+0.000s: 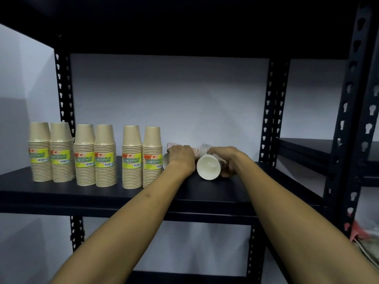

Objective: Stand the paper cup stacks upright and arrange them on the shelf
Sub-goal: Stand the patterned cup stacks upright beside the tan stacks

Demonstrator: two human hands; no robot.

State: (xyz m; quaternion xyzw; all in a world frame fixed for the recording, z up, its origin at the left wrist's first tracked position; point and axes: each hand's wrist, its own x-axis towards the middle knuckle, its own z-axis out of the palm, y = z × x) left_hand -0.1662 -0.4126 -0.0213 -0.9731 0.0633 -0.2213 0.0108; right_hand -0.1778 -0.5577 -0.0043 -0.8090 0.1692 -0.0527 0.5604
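Note:
Several tan paper cup stacks (pixel 132 158) with yellow-green labels stand upright, mouths down, along the left half of the dark shelf (pixel 61 189). Right of them, white cup stacks with red stripes lie on their sides. My left hand (pixel 181 158) rests over one lying stack (pixel 166 158), whose white mouth peeks out at its left. My right hand (pixel 226 160) grips another lying stack (pixel 208 167), its open white mouth facing me. A third striped stack (pixel 204 149) lies behind, between my hands.
Black slotted uprights (pixel 270 111) frame the shelf bay. Another shelf unit (pixel 307 148) adjoins on the right. The shelf board above is dark. Pink and white bags (pixel 367 238) sit at the lower right edge.

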